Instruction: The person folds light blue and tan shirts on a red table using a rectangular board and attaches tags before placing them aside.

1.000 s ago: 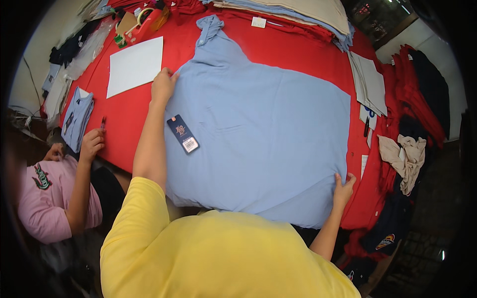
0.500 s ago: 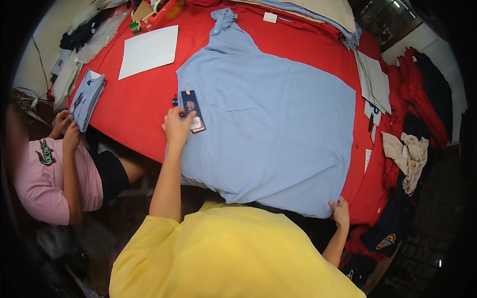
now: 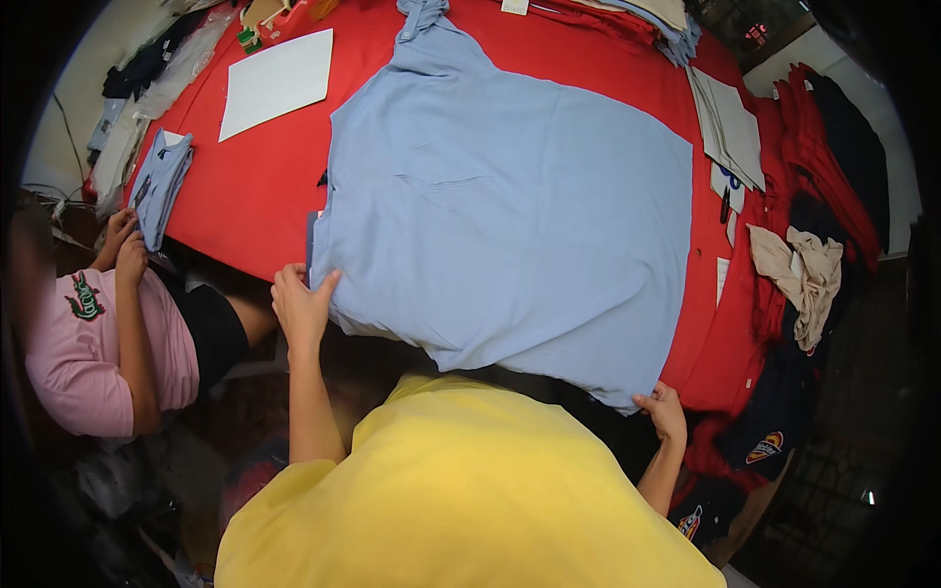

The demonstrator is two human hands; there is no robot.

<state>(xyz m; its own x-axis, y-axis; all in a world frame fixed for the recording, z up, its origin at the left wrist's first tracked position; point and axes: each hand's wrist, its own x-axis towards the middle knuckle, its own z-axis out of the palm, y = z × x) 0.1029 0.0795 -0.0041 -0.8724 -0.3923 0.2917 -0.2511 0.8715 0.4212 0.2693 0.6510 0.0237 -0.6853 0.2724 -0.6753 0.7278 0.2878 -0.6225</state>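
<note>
A light blue shirt [image 3: 510, 216] lies spread on the red-covered table [image 3: 225, 216], its buttoned collar at the far end. My left hand [image 3: 304, 306] is at the shirt's near left edge, thumb and fingers apart, the thumb touching the cloth. Just beyond it, a thin dark strip of the hang tag [image 3: 311, 235] shows past the shirt's side; the rest is hidden under the cloth. My right hand [image 3: 667, 412] pinches the shirt's near right corner at the table's front edge.
At left, a co-worker in a pink shirt [image 3: 88, 353] handles a folded blue shirt [image 3: 162, 191]. A white sheet [image 3: 277, 83] lies far left. To the right are stacked white sheets [image 3: 725, 122], a crumpled beige cloth [image 3: 799, 274] and piled red garments [image 3: 814, 167].
My left hand has let go of the hang tag, now mostly under the shirt's left side, and moved nearer and left. My right hand stays at the corner. The whole view has shifted slightly.
</note>
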